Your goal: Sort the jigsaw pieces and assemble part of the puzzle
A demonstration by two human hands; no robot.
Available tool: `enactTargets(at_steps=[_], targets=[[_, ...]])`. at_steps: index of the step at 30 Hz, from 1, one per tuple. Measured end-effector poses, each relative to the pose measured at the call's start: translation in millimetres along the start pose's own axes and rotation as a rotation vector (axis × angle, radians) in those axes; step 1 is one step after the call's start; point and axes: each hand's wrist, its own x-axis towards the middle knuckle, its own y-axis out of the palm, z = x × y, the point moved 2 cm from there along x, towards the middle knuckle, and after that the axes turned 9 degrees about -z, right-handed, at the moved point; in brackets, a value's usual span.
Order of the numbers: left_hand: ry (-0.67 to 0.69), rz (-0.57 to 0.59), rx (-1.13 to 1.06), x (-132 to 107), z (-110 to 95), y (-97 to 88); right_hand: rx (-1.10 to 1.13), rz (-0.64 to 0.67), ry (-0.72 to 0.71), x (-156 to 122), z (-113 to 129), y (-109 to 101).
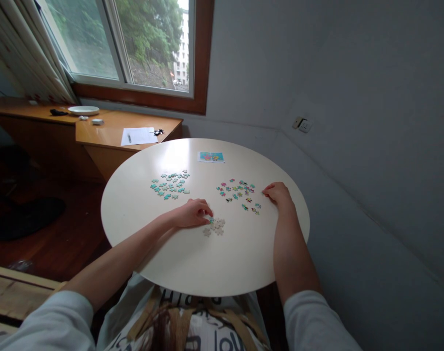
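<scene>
My left hand (192,213) is curled over the near middle of the round table, its thumb and fingertips closed on a small teal jigsaw puzzle piece (211,221). Right beside that piece lies a small heap of pale puzzle pieces (218,225), grey backs up. My right hand (279,192) rests by the right side of the table, thumb and forefinger pinched together; whatever is between them is too small to make out. Just left of it are scattered multicoloured puzzle pieces (235,196). A spread of teal pieces (172,188) lies beyond my left hand.
At the far side of the white table (192,263) lies a small picture card (211,157). Behind it on the left, a wooden desk (108,134) carries a paper sheet (138,136), a white plate (83,110) and small items. A wall with a socket (304,126) borders the right.
</scene>
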Motion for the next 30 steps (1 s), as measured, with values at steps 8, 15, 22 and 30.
enactTargets(at_steps=[8,15,22,30], targets=[[0.013,0.023,0.015,-1.2,-2.2,1.5,-0.021,-0.085,-0.019,-6.7,6.7,-7.3],[0.029,0.047,0.09,-2.5,-11.9,0.3,-0.006,-0.119,-0.05,1.5,2.3,-0.3],[0.049,0.019,0.063,-2.6,-13.5,0.6,-0.007,-0.109,-0.046,-0.7,5.5,1.3],[-0.049,-0.032,-0.07,-4.3,-11.9,2.6,0.128,-0.083,-0.158,-6.0,19.1,9.7]])
